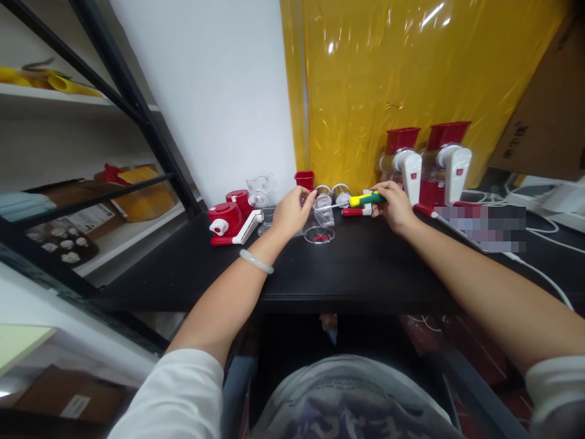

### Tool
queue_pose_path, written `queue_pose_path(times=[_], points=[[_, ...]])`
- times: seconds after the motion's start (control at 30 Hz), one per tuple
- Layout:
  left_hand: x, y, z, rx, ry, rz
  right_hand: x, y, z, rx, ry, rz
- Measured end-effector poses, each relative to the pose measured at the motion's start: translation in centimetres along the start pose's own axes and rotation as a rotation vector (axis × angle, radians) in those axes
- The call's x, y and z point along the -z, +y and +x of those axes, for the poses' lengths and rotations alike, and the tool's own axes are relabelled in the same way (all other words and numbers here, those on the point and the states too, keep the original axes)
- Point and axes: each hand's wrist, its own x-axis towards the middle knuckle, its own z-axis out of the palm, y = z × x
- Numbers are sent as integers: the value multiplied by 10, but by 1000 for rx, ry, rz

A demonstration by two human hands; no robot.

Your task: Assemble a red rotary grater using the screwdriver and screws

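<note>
the right hand (393,206) is closed around the green end of a screwdriver (365,199) with a yellow and green handle. the tool's long axis runs nearly level, side to side, roughly parallel to the near edge of the black table (356,274), with its metal shaft pointing left, away from the right palm and toward the left hand (295,212). between the two hands, at the end of that shaft, is a clear plastic part (324,214). it lies to the left of the right hand's grip and just beside the left fingertips, so the left hand is the nearer one. the left thumb and forefinger come together at its upper left; whether they pinch it cannot be told, nor whether the shaft's tip touches it or only lines up with it.

the hands are over the far half of the table, toward its back edge. a clear ring-shaped piece (319,235) lies on the tabletop just below the plastic part, on the near-edge side. behind, close to the back edge, are two metal grater drums (340,194) and a red hopper (304,179). a crank handle with a red grip (354,212) lies near the right fingers.
</note>
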Motion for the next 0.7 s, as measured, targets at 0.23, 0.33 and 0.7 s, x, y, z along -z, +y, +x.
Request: queue_pose_path(times=[0.23, 0.33, 0.7], points=[[0, 0, -1, 5, -7, -1, 0, -1, -4, 59, -27, -89], [0, 0, -1, 4, -4, -8, 0, -1, -4, 66, -10, -130], [-3, -5, 0, 37, 19, -129, 3, 3, 0, 28, -17, 8]])
